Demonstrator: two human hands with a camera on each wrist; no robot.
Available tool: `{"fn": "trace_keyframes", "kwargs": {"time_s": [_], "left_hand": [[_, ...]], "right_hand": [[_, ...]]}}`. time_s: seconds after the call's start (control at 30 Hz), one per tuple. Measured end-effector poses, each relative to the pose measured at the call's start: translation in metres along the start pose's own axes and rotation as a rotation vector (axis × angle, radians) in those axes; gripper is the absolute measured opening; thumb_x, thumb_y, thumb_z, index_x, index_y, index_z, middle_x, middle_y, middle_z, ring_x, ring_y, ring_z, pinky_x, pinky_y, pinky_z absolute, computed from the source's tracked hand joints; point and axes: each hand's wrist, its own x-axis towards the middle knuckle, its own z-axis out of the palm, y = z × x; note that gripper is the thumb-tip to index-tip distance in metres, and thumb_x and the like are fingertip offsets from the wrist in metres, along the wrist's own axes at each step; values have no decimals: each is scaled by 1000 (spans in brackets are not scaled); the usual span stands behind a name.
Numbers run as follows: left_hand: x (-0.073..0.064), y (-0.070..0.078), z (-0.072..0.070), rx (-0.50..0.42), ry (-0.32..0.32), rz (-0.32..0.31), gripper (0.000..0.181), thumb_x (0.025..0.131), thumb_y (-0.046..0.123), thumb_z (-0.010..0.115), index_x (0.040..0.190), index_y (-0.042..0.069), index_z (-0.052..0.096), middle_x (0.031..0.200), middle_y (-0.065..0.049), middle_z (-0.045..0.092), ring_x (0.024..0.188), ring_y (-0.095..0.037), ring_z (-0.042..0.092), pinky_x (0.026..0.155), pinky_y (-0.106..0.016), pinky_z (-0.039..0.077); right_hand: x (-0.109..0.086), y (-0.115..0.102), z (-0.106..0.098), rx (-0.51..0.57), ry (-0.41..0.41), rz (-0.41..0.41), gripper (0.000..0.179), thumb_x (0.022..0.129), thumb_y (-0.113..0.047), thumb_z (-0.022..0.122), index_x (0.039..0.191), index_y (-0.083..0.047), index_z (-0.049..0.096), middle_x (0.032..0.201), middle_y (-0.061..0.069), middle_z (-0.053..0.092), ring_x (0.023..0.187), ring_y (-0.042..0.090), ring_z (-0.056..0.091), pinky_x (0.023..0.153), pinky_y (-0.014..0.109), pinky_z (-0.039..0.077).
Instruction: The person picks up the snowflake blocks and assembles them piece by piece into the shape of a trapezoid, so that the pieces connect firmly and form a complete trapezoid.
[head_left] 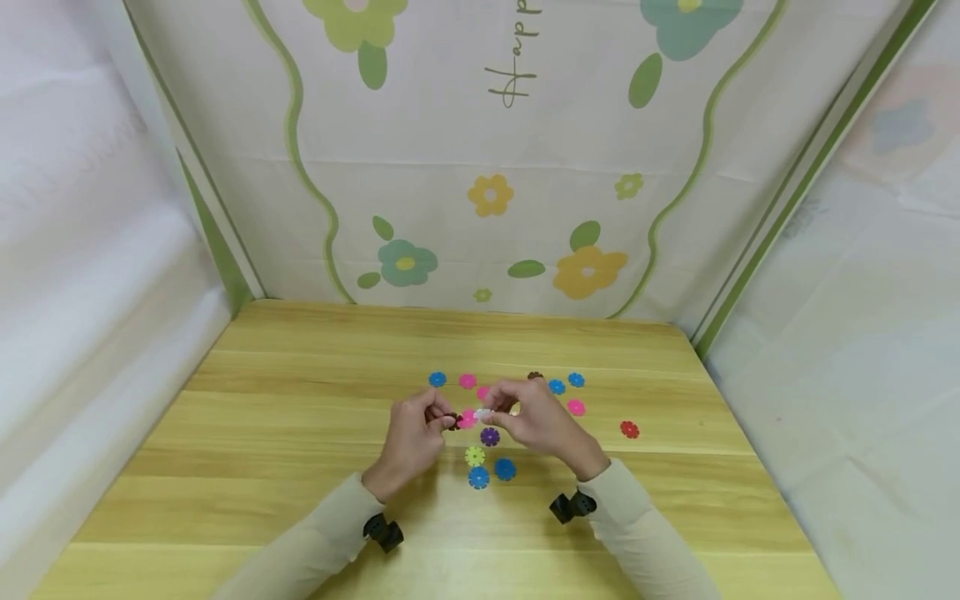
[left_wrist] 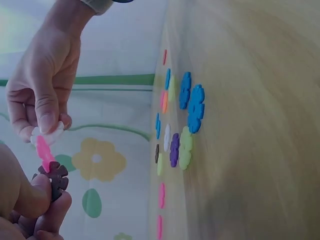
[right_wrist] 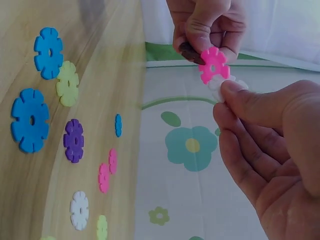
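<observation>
Two hands pinch flower-shaped discs, held up over a wooden table (head_left: 285,450).
Head view: the left hand (head_left: 414,435) pinches a brown disc (head_left: 454,422) and the right hand (head_left: 538,418) a white disc (head_left: 482,414) – a pink disc (head_left: 467,419) sits between them. Nearer the person lie a purple disc (head_left: 490,437), a yellow-green disc (head_left: 475,456) and two blue discs (head_left: 505,469); a red disc (head_left: 630,429) lies off to the right. Left wrist view: the pink disc meets the brown one's rim, raised off the table. Right wrist view: thumb and finger grip the white disc, which touches the pink one's edge – whether slotted in, I cannot tell.
</observation>
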Motion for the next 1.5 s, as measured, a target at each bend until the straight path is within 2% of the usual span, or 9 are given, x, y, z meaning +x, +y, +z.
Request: {"fn": "trace_keyframes", "kwargs": {"time_s": [0.17, 0.3, 0.47, 0.63, 0.8, 1.03, 1.23, 1.5], "left_hand": [[-2, -1, 1, 16, 21, 32, 21, 86, -19, 74, 83, 1, 68, 75, -9, 71, 66, -25, 67, 59, -21, 54], [0, -1, -2, 31, 2, 27, 19, 89, -16, 73, 85, 2, 69, 76, -8, 71, 67, -24, 67, 60, -21, 55], [5, -2, -11, 31, -54, -55, 19, 92, -11, 73, 85, 6, 69, 78, -3, 69, 70, -24, 66, 61, -21, 55], [2, -10, -21, 33, -80, -134, 19, 93, -10, 73, 85, 6, 69, 79, -4, 70, 73, -27, 67, 63, -21, 54], [-5, -20, -30, 42, -91, -168, 19, 92, -11, 73, 85, 6, 69, 79, -5, 70, 71, -24, 65, 64, -21, 53], [-12, -26, -41, 64, -92, -218, 18, 92, -10, 74, 86, 6, 69, 79, -5, 69, 69, -13, 60, 63, -21, 52], [-18, -29, -47, 60, -95, -260, 16, 93, -8, 74, 87, 6, 69, 79, -5, 69, 69, -13, 60, 63, -21, 52], [-21, -32, -48, 60, -102, -279, 16, 93, -7, 74, 87, 6, 69, 78, -4, 69, 69, -13, 60, 63, -22, 52]], "right_hand": [[3, -3, 1, -26, -30, -10, 7, 96, -12, 79, 92, -13, 73, 85, -3, 76, 76, 3, 70, 71, 26, 62], [5, 3, 2, -29, -27, 20, 7, 96, -13, 79, 95, -12, 72, 88, -2, 76, 79, 4, 70, 73, 25, 62], [6, 8, 4, -18, -41, 68, 12, 96, -21, 80, 104, -15, 72, 95, -6, 75, 85, 3, 70, 80, 24, 62], [7, 12, 6, -7, -83, 84, 22, 95, -22, 82, 112, -12, 72, 100, -4, 76, 90, 5, 71, 85, 29, 63], [4, 19, 9, -35, -174, 117, 27, 94, -16, 82, 116, -4, 73, 104, 4, 78, 93, 8, 72, 87, 30, 63], [-1, 31, 24, -66, -328, 86, 25, 97, -11, 78, 121, -3, 73, 110, 9, 76, 99, 15, 73, 90, 33, 63], [-2, 38, 35, -125, -397, 46, 26, 96, -8, 78, 122, -6, 75, 116, 6, 76, 102, 15, 72, 89, 26, 62], [1, 36, 38, -192, -486, -2, 25, 98, -8, 75, 123, -10, 78, 117, 3, 75, 99, 10, 68, 85, 17, 57]]}}
